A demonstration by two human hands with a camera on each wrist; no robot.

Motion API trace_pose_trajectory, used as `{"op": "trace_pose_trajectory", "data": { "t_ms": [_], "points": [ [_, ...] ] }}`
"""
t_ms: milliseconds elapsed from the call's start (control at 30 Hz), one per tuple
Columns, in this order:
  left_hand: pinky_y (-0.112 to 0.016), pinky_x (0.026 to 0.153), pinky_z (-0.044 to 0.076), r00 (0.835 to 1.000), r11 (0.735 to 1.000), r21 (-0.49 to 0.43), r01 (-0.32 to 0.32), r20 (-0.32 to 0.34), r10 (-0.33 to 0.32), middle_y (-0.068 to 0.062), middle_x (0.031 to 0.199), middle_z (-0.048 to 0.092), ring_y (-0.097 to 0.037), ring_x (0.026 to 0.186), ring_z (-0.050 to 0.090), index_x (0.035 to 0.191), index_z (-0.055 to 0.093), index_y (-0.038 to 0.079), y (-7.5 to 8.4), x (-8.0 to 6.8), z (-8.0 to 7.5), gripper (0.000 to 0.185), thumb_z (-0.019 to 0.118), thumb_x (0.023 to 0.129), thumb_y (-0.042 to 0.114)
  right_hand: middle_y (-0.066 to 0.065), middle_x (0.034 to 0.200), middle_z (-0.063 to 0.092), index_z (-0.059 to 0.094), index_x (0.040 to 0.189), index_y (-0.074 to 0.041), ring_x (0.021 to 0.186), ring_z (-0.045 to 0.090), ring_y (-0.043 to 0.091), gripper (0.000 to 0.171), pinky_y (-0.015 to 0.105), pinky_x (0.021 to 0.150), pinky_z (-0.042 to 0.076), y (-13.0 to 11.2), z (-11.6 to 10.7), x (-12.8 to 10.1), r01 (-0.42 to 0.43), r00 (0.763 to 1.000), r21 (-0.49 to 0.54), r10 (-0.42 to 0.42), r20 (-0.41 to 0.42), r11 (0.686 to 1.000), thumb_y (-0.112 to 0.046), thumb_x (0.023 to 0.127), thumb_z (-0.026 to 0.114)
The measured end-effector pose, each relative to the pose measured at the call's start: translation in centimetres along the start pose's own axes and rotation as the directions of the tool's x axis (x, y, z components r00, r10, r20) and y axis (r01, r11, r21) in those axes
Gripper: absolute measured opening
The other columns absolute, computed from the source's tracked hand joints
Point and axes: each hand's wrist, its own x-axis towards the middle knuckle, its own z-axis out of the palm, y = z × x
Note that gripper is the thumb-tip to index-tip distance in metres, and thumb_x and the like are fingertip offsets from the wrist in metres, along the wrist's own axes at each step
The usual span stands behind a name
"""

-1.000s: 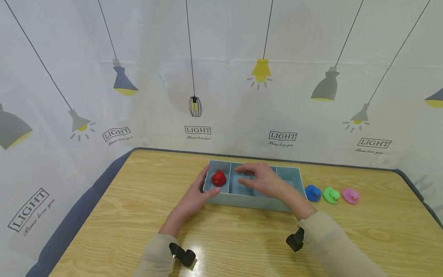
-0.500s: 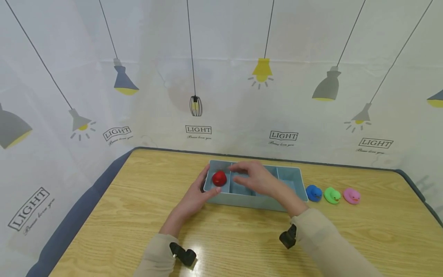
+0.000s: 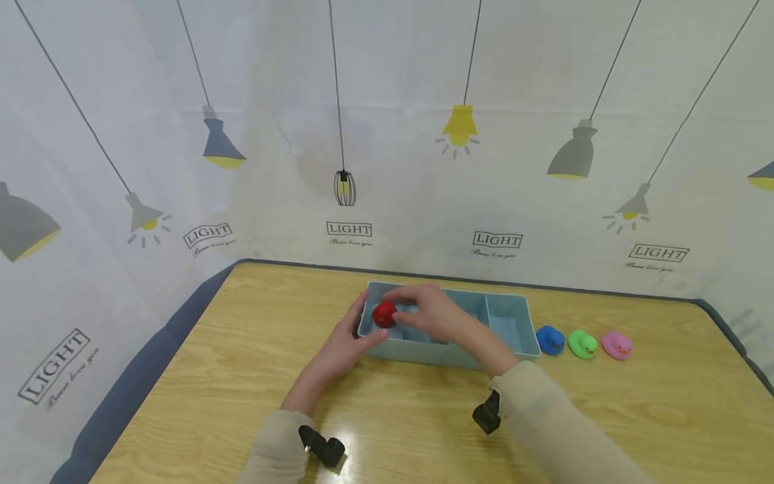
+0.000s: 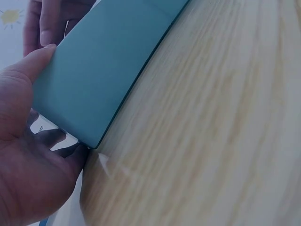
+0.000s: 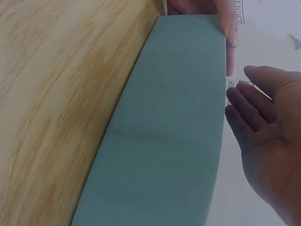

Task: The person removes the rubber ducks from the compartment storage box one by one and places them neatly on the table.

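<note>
A long blue-grey divided box [image 3: 423,352] stands on the table. In its leftmost compartment is a red toy duck [image 3: 383,314]. My left hand [image 3: 340,344] grips the box's left end, thumb over the front rim and fingers along the end wall; the left wrist view shows that thumb on the box wall [image 4: 103,61]. Over the box, my right hand [image 3: 432,314] reaches to the red duck, its thumb tip at the duck's right side and its fingers behind. Whether it touches the duck, I cannot tell. The right wrist view shows loosely bent, parted fingers [image 5: 249,110].
Right of the box, a blue duck [image 3: 551,341], a green duck [image 3: 583,344] and a pink duck [image 3: 617,345] sit in a row on the wooden table [image 3: 199,376]. Behind the table hangs a white curtain [image 3: 399,134] printed with lamps.
My right hand has moved left across the box, from over the second compartment to the red duck. My left hand keeps its grip on the box end.
</note>
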Motion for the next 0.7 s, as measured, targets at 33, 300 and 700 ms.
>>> {"op": "trace_pose_trajectory", "data": {
  "t_ms": [33,300,700],
  "points": [
    [-0.054,0.120,0.026,1.000,1.000,0.004,-0.002,-0.001,0.002,-0.005,0.169,0.019,-0.032,0.153,0.021,0.166,0.015,0.028,0.0,0.0,0.0,0.091,0.073,0.097,0.034,0.017,0.133,0.066,0.064,0.137,0.000,0.124,0.062,0.036,0.040,0.052,0.103,0.049,0.0,0.1,0.1,-0.003,1.000,-0.003,0.003,0.003,1.000,-0.004,0.097,0.068],
    [-0.054,0.119,0.027,1.000,1.000,0.003,0.016,0.002,-0.016,-0.005,0.169,0.019,-0.032,0.153,0.020,0.166,0.015,0.031,0.2,-0.2,0.0,0.090,0.073,0.097,0.036,0.010,0.129,0.069,0.068,0.133,-0.004,0.121,0.063,0.026,0.038,0.045,0.101,0.051,0.3,0.3,1.6,-0.035,0.999,-0.108,0.036,0.001,0.993,-0.003,0.095,0.071],
    [-0.056,0.119,0.027,1.000,1.000,-0.006,0.023,0.014,-0.023,-0.006,0.169,0.019,-0.032,0.153,0.021,0.166,0.014,0.030,0.1,-0.1,-0.1,0.090,0.072,0.097,0.034,0.009,0.129,0.069,0.067,0.135,-0.006,0.113,0.065,0.023,0.040,0.039,0.093,0.054,0.2,0.9,3.4,-0.136,0.989,-0.078,0.140,0.046,0.988,-0.007,0.096,0.072]
  ]
}}
